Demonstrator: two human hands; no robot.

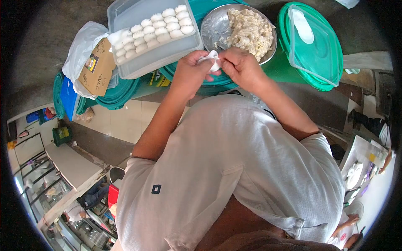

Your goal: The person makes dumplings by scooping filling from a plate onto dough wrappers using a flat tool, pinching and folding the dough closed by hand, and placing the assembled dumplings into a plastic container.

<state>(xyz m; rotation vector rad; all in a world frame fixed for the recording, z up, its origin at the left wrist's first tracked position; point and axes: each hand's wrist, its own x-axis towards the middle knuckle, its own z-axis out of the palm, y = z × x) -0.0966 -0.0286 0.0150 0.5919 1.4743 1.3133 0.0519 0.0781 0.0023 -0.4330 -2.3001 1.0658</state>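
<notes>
My left hand (191, 72) cradles a small white dough wrapper (214, 61) with curled fingers. At the wrapper's right edge, my right hand (243, 66) pinches with thumb and fingertips. Whether any filling is inside the dough I cannot tell. Just beyond my hands stands a metal bowl (207, 33) with a pale, shredded-looking filling (250, 32) heaped on its right side. To the left, a translucent plastic container (144, 67) holds rows of round white dumplings (155, 26).
On the right, a clear plastic lid (318, 46) lies on a green tub lid (286, 16), with a flat white oval (302, 26) on it. At left are a cardboard box (100, 67), a white plastic bag (79, 46) and a blue board (68, 97). Other people are in the background.
</notes>
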